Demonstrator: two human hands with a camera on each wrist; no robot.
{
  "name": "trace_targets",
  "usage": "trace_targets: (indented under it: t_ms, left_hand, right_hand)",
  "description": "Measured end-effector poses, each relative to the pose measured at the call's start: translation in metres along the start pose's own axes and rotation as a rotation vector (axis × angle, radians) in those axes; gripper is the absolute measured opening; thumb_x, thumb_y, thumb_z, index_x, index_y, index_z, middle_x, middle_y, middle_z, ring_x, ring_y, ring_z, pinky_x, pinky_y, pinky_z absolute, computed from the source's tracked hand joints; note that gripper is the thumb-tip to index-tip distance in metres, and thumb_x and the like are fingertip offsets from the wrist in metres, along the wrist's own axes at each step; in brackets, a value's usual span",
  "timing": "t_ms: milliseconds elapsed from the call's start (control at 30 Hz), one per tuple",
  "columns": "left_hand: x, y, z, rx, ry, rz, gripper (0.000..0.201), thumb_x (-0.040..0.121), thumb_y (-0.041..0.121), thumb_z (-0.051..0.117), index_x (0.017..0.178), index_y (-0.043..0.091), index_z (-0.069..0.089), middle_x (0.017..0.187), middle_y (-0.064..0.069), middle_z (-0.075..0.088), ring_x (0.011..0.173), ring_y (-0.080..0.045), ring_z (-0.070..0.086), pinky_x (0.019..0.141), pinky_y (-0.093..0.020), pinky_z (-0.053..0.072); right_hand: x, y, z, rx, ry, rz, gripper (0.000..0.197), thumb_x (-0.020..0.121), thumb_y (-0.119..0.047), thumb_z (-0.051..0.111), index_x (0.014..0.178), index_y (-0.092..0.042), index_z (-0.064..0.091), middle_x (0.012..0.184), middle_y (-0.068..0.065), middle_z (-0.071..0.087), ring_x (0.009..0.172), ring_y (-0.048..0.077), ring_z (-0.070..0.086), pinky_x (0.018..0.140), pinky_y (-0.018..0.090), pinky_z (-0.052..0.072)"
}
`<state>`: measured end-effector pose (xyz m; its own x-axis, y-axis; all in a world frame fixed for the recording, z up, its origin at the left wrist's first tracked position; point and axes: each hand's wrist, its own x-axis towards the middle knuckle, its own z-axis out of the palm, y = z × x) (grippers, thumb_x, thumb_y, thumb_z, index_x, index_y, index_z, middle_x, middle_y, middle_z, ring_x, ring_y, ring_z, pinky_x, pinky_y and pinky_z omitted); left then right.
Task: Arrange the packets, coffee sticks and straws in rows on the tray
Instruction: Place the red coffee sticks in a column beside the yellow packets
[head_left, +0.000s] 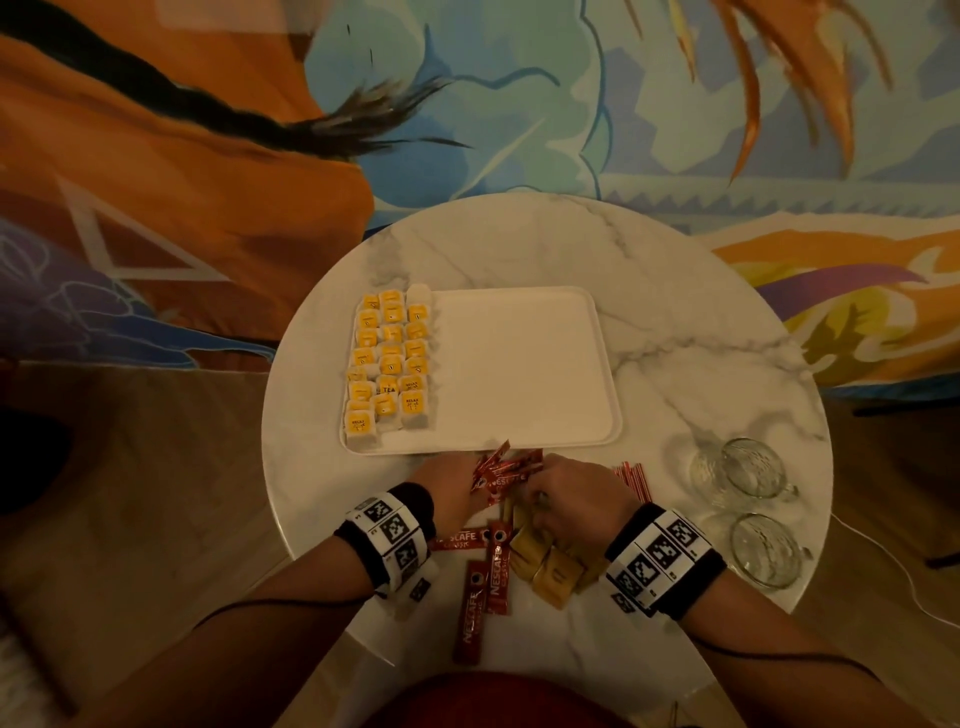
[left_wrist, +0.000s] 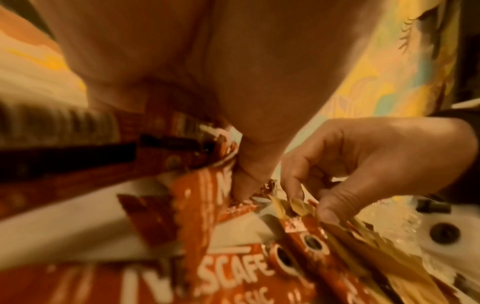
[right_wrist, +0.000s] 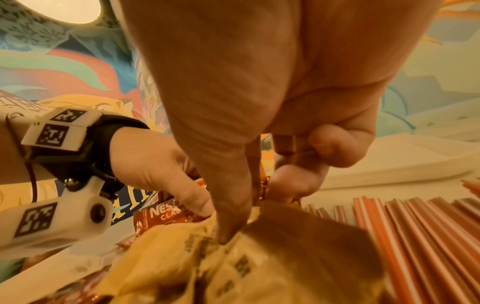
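My left hand (head_left: 457, 483) grips a bunch of red coffee sticks (head_left: 501, 470) just in front of the white tray (head_left: 519, 364). In the left wrist view its thumb (left_wrist: 244, 181) presses on the fanned coffee sticks (left_wrist: 182, 148). My right hand (head_left: 566, 493) touches that bunch, its fingers curled, and pinches a red coffee stick (right_wrist: 262, 183) between thumb and fingers. Brown packets (head_left: 550, 566) lie under it. More coffee sticks (head_left: 496, 571) lie loose near the front edge. Red-and-white straws (head_left: 631, 478) lie right of the right hand. Yellow packets (head_left: 389, 358) fill three rows at the tray's left.
Two glass mugs (head_left: 743, 473) (head_left: 763, 551) stand on the round marble table (head_left: 675, 291) to the right of my right wrist. The tray's middle and right are bare. A painted wall rises behind the table.
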<state>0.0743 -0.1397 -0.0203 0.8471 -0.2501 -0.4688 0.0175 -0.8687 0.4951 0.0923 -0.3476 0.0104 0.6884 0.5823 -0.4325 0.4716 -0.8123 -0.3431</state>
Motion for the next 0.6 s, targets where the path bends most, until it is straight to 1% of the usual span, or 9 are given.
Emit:
trace_targets:
  t_ms: [67, 167, 200, 267, 333, 400, 467, 533, 600]
  left_hand:
    - [0.0, -0.003, -0.003, -0.043, -0.025, 0.002, 0.025, 0.089, 0.036, 0.057, 0.102, 0.016, 0.063, 0.092, -0.001, 0.071, 0.082, -0.02, 0.067, 0.081, -0.044, 0.057]
    - [-0.003, -0.006, -0.01, -0.135, -0.051, 0.024, 0.025, 0.091, 0.034, 0.05, 0.093, 0.013, 0.062, 0.083, -0.005, 0.069, 0.074, -0.022, 0.066, 0.076, -0.047, 0.056]
    - [-0.005, -0.007, -0.013, -0.16, -0.06, 0.032, 0.023, 0.093, 0.031, 0.05, 0.091, 0.011, 0.061, 0.082, -0.008, 0.068, 0.074, -0.025, 0.066, 0.075, -0.047, 0.056]
    - [-0.008, -0.01, -0.018, -0.207, -0.061, 0.033, 0.022, 0.097, 0.025, 0.049, 0.09, 0.007, 0.06, 0.083, -0.012, 0.068, 0.075, -0.028, 0.065, 0.074, -0.047, 0.054]
    - [-0.012, -0.012, -0.023, -0.251, -0.034, 0.057, 0.019, 0.098, 0.023, 0.049, 0.093, 0.009, 0.061, 0.085, -0.01, 0.069, 0.078, -0.025, 0.067, 0.075, -0.046, 0.055]
    - [-0.015, -0.014, -0.028, -0.305, -0.027, 0.096, 0.016, 0.098, 0.022, 0.048, 0.095, 0.015, 0.062, 0.087, -0.002, 0.072, 0.079, -0.017, 0.069, 0.077, -0.041, 0.057]
    - [-0.019, -0.014, -0.031, -0.338, -0.017, 0.123, 0.013, 0.1, 0.023, 0.05, 0.098, 0.017, 0.061, 0.088, 0.0, 0.072, 0.079, -0.013, 0.069, 0.076, -0.036, 0.057]
    - [-0.023, -0.011, -0.035, -0.388, -0.019, 0.131, 0.011, 0.101, 0.023, 0.051, 0.101, 0.016, 0.06, 0.089, -0.002, 0.072, 0.078, -0.015, 0.07, 0.073, -0.033, 0.057]
    - [-0.026, -0.008, -0.038, -0.466, -0.037, 0.126, 0.012, 0.101, 0.021, 0.051, 0.104, 0.013, 0.059, 0.09, -0.007, 0.072, 0.081, -0.02, 0.071, 0.074, -0.036, 0.058]
  right_hand:
    - [-0.001, 0.001, -0.001, 0.038, -0.003, -0.018, 0.03, 0.087, -0.025, 0.061, 0.113, -0.038, 0.065, 0.114, -0.009, 0.055, 0.096, 0.014, 0.059, 0.077, 0.03, 0.052]
    - [-0.003, 0.003, -0.005, 0.077, 0.032, -0.018, 0.016, 0.091, -0.032, 0.062, 0.106, -0.035, 0.066, 0.115, -0.01, 0.057, 0.1, 0.011, 0.059, 0.076, 0.025, 0.044]
    - [-0.003, 0.004, -0.007, 0.093, 0.061, -0.019, 0.015, 0.091, -0.035, 0.062, 0.105, -0.034, 0.066, 0.112, -0.011, 0.059, 0.097, 0.01, 0.059, 0.076, 0.025, 0.044]
    - [-0.001, 0.008, -0.009, 0.145, 0.127, -0.004, 0.016, 0.091, -0.038, 0.061, 0.105, -0.034, 0.067, 0.102, -0.012, 0.061, 0.091, 0.008, 0.06, 0.076, 0.027, 0.05]
    - [0.003, 0.014, -0.012, 0.196, 0.202, 0.026, 0.02, 0.09, -0.041, 0.062, 0.106, -0.031, 0.067, 0.098, -0.013, 0.062, 0.089, 0.007, 0.061, 0.077, 0.027, 0.051]
    - [0.009, 0.017, -0.015, 0.273, 0.286, 0.05, 0.024, 0.091, -0.044, 0.063, 0.109, -0.027, 0.066, 0.097, -0.013, 0.064, 0.087, 0.005, 0.061, 0.078, 0.025, 0.051]
    - [0.015, 0.018, -0.019, 0.375, 0.346, 0.053, 0.032, 0.091, -0.046, 0.063, 0.117, -0.026, 0.063, 0.097, -0.014, 0.066, 0.081, 0.002, 0.061, 0.076, 0.024, 0.05]
    - [0.02, 0.014, -0.023, 0.474, 0.369, 0.045, 0.038, 0.091, -0.047, 0.064, 0.123, -0.029, 0.06, 0.101, -0.014, 0.067, 0.075, -0.001, 0.062, 0.072, 0.02, 0.047]
    - [0.025, 0.009, -0.026, 0.548, 0.383, 0.027, 0.03, 0.091, -0.043, 0.066, 0.116, -0.029, 0.065, 0.1, -0.016, 0.068, 0.07, 0.0, 0.062, 0.067, 0.017, 0.044]
